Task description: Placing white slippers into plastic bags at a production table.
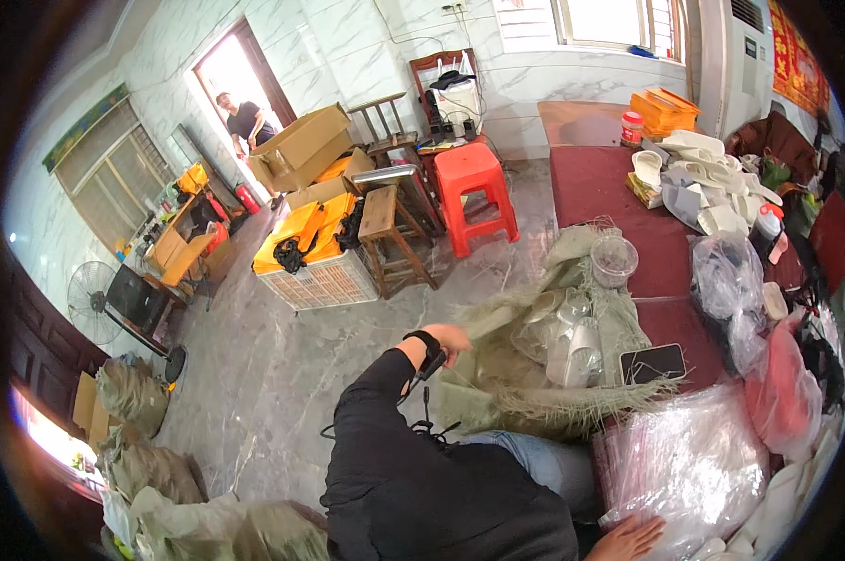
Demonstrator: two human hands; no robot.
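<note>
My left hand [452, 342], below a black wristband, is closed at the left edge of a frayed greenish woven sack [483, 393] and grips its rim. The sack lies open against the red table. Inside it are white pieces in clear plastic [572, 351], their kind hard to make out. My right hand [633, 539] rests with fingers stretched out at the lower edge of a stack wrapped in shiny clear plastic [689, 458]. A smartphone [652, 364] and a clear round tub [614, 259] lie by the sack's right edge.
White shoe-like pieces [708, 178] pile up on the red table [586, 196], near clear bags [726, 271]. A red stool [474, 196], a wooden stool [381, 220] and a crate [320, 288] of orange packets stand ahead. Stuffed sacks [147, 467] sit left. Another person [247, 122] is at the doorway.
</note>
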